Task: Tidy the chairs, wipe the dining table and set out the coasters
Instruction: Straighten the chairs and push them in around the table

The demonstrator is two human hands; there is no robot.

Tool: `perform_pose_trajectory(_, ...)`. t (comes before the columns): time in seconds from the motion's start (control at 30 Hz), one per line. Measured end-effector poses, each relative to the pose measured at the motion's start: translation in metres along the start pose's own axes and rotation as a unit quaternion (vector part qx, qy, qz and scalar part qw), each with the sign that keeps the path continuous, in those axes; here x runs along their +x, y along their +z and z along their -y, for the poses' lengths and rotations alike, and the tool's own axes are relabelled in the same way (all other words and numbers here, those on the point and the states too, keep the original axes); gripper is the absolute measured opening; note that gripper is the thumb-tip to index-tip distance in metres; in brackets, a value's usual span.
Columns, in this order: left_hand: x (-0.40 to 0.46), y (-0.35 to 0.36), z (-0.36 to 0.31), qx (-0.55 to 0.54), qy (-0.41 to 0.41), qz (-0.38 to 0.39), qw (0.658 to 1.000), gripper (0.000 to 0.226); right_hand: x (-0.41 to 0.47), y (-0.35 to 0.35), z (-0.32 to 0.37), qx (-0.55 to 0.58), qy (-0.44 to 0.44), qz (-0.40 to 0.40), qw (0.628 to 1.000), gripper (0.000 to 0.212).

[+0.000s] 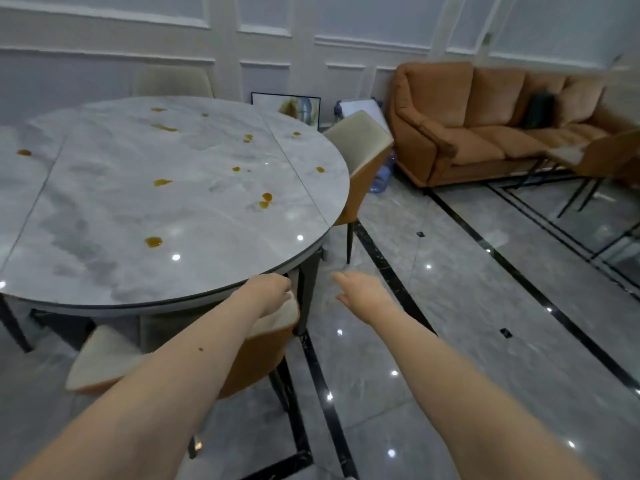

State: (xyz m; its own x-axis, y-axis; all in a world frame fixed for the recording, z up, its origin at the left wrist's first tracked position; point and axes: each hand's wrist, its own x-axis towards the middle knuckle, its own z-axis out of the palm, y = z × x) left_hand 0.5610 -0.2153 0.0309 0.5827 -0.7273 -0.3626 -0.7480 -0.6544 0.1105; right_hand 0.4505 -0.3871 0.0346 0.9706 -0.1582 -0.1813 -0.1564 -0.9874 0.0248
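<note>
Left hand [269, 293] on near chair [273, 320], right hand [363, 293] open, free

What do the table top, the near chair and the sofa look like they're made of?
Table top: polished marble or marble-look stone, grey veining, sharp light reflections.
Near chair: cream padded inside and orange shell, probably faux leather, on dark, likely metal legs.
Sofa: orange matte, soft plush fabric, maybe velvet.

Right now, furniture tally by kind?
Chairs: 4 (near chair, right chair, far chair, chair by sofa, the last one blurred)
Table: 1
Sofa: 1
Total: 6
</note>
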Motion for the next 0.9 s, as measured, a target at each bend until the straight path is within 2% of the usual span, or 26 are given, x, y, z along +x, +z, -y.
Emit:
perform_pose_trajectory(0.23, 0.099, -0.034, -0.093, -0.006, 0.025, 0.009, 1.000, 0.033, 0.006, -0.012, -0.132, 0.004, 0.031, 0.009, 0.999, 0.043)
perform_pose_trajectory(0.47, 0.182, -0.051, -0.151, 0.005, 0.029, 0.021, 0.999, 0.034, 0.026, -0.009, -0.229, 0.006, 0.048, 0.011, 0.999, 0.042)
perform_pose_trajectory(0.7, 0.273, -0.077, -0.164, -0.003, 0.018, 0.014, 1.000, 0.032, 0.089, -0.010, -0.293, 0.014, 0.050, 0.019, 0.998, 0.040)
perform_pose_trajectory(0.9, 0.383, -0.108, -0.153, -0.023, 0.017, 0.016, 0.999, 0.035, 0.181, -0.023, -0.359, 0.018, 0.065, 0.024, 0.997, 0.045)
